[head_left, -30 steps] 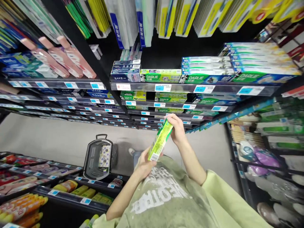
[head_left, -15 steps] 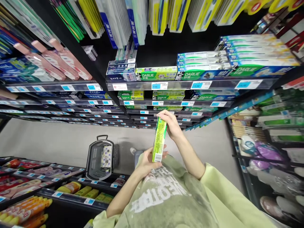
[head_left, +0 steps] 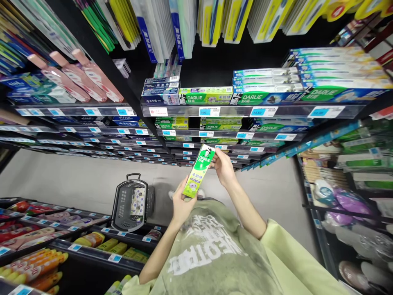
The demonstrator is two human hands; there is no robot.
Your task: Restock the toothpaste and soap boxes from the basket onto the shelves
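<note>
Between my two hands, in front of my chest, is a green and white Darlie toothpaste box (head_left: 199,171), tilted with its top to the right. My left hand (head_left: 182,203) grips its lower end, fingers along the left edge and behind. My right hand (head_left: 223,167) pinches the upper right corner, the rest of its fingers partly behind the box. The printed front faces up at me. On the shelf ahead lies a similar green Darlie toothpaste box (head_left: 205,96), beside stacked blue and white Darlie boxes (head_left: 267,95).
A dark shopping basket (head_left: 118,209) with a patterned white pack (head_left: 138,201) in it is on the lower left. Hanging toothbrush packs (head_left: 210,20) fill the top. Pink bottles (head_left: 92,80) stand on the left shelf. Another rack (head_left: 322,229) borders the right side.
The toothpaste box has turned from its narrow printed side to its broad front and now leans further right. My left hand has shifted left and both hands have re-gripped it.
</note>
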